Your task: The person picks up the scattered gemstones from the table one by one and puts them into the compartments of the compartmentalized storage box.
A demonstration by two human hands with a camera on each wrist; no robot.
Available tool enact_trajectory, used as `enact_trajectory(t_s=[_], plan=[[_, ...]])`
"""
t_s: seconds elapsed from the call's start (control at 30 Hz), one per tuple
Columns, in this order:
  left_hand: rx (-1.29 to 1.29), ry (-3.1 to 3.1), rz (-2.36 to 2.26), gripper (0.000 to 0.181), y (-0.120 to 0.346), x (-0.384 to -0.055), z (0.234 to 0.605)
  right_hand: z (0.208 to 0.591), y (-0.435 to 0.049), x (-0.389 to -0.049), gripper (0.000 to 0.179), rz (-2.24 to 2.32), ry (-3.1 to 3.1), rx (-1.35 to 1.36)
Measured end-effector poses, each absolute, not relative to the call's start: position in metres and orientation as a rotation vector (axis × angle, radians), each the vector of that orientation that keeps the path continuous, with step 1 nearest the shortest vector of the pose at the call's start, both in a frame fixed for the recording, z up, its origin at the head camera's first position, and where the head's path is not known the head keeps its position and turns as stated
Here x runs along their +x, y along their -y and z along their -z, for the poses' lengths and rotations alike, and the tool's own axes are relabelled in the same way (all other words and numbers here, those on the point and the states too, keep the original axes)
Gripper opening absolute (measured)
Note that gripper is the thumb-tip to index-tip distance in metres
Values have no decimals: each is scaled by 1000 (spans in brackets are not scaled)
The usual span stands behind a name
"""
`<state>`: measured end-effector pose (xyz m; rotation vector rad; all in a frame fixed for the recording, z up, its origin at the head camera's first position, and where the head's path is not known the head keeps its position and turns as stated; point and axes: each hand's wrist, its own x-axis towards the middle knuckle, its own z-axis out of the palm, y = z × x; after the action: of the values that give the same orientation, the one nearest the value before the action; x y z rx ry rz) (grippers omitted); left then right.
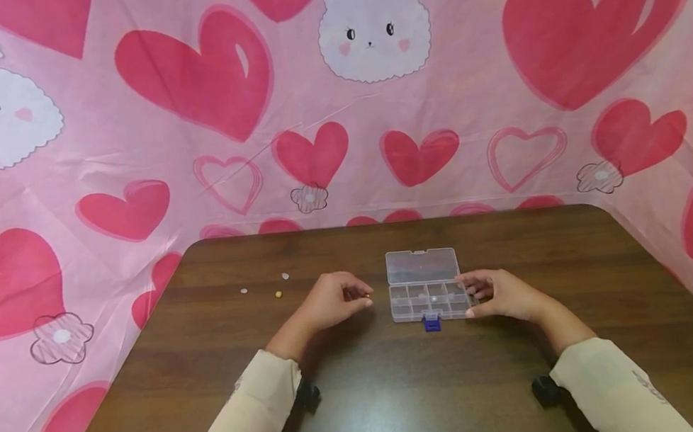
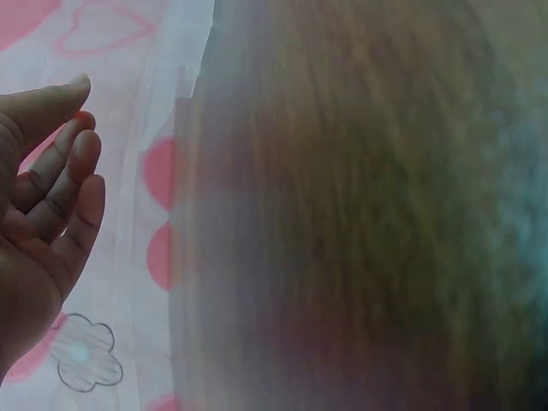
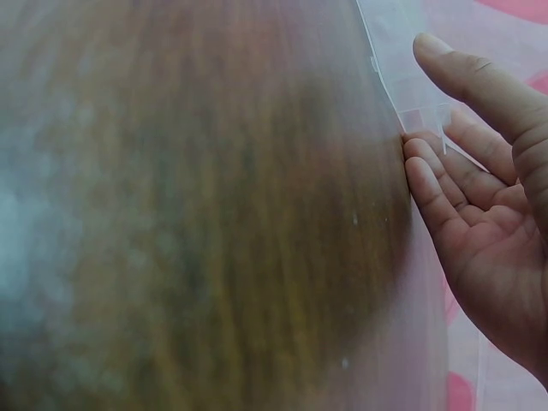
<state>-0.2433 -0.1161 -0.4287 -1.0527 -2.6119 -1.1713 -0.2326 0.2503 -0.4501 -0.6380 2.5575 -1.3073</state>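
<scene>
A clear plastic compartment box (image 1: 431, 310) lies on the table with its lid (image 1: 421, 266) folded back and a blue latch (image 1: 432, 324) at the front. A small whitish piece (image 1: 434, 298) shows in one of its middle compartments. My right hand (image 1: 502, 294) holds the box's right end, thumb by the front corner and index finger by the back one. Left of the box, my left hand (image 1: 333, 299) pinches a tiny orange-red piece (image 2: 83, 115) between thumb and index finger; the fingertips mostly hide it.
On the left of the brown table (image 1: 382, 411) lie a yellow bead-like piece (image 1: 278, 294) and two small whitish pieces, one nearer the left edge (image 1: 244, 291) and one farther back (image 1: 286, 276). A pink heart-patterned cloth (image 1: 360, 111) hangs behind the table.
</scene>
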Motion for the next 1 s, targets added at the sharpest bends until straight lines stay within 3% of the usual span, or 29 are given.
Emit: enact_trajectory(t_s=[1.0], plan=[[-1226,2649,1073,8,70,-252,437,451,-252,-233,66,1326,-2548,-633]])
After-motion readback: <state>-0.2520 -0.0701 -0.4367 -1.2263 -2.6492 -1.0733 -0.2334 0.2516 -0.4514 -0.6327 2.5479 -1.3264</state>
